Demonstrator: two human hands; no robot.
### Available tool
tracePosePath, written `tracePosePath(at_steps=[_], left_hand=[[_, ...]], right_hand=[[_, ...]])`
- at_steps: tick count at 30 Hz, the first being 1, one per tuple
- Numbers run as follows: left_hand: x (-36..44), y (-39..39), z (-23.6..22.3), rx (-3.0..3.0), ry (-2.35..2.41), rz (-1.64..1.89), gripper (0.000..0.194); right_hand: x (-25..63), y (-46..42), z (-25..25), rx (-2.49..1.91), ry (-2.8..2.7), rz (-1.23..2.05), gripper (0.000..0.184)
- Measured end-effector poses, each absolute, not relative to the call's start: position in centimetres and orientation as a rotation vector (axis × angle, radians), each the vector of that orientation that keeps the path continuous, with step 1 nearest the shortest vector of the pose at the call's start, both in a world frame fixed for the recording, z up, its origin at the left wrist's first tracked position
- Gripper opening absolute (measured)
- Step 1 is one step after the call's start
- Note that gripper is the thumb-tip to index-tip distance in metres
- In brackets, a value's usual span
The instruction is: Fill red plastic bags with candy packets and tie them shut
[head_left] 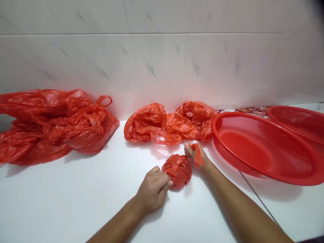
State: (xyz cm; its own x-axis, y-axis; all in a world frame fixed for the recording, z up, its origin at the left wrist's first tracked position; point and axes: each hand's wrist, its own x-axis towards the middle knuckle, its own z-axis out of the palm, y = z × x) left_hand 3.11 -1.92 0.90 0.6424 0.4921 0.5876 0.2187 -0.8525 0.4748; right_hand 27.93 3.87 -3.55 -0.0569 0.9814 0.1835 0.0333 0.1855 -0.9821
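Observation:
A red plastic bag, bunched into a tight ball (178, 171), lies on the white counter in front of me. My left hand (153, 190) grips its left side, with the fingers curled over the plastic. My right hand (194, 157) sits just above and to the right of the ball, pinching a flat strip of red plastic (198, 156) between fingers and thumb. I cannot tell whether this strip belongs to the ball.
A large heap of crumpled red bags (50, 126) lies at the left. Two more bunched red bags (145, 123) (194, 121) rest against the marble-look tiled wall (162, 57). At the right are a red perforated basket (253, 148) and a second red basket (296, 123).

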Motion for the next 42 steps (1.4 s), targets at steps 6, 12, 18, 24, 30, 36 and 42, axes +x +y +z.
tracePosePath(at_steps=[6,12,18,24,30,36,42], left_hand=[[2.8,-1.5,0.9,2.426,0.732,1.121,0.025],[1.8,-1.1,0.0,1.944,0.984,1.209,0.035],[0.8,1.3,-0.9,1.485,0.987,1.337,0.045],[-1.6,2.3,-1.5,2.035,1.134,0.523,0.128],[-3.1,2.5,-0.2,2.203,1.119,0.242,0.113],[-1.6,2.9,-0.9,1.929,1.109,0.645,0.054],[1.2,1.8,-1.2,1.272,0.93,1.05,0.059]], right_hand=[[28.4,4.4,-3.7,-1.107,-1.301,0.967,0.062],[27.9,3.2,-2.9,-1.09,-1.3,0.996,0.062],[26.6,2.7,-2.3,-0.891,-1.17,1.168,0.062],[26.1,2.8,-2.4,-0.684,-0.827,1.405,0.03],[26.4,3.3,-2.8,-0.701,-0.799,1.389,0.04],[26.0,3.4,-2.9,-0.749,-0.767,1.498,0.049],[24.7,2.4,-2.7,-0.716,-0.898,1.708,0.057]])
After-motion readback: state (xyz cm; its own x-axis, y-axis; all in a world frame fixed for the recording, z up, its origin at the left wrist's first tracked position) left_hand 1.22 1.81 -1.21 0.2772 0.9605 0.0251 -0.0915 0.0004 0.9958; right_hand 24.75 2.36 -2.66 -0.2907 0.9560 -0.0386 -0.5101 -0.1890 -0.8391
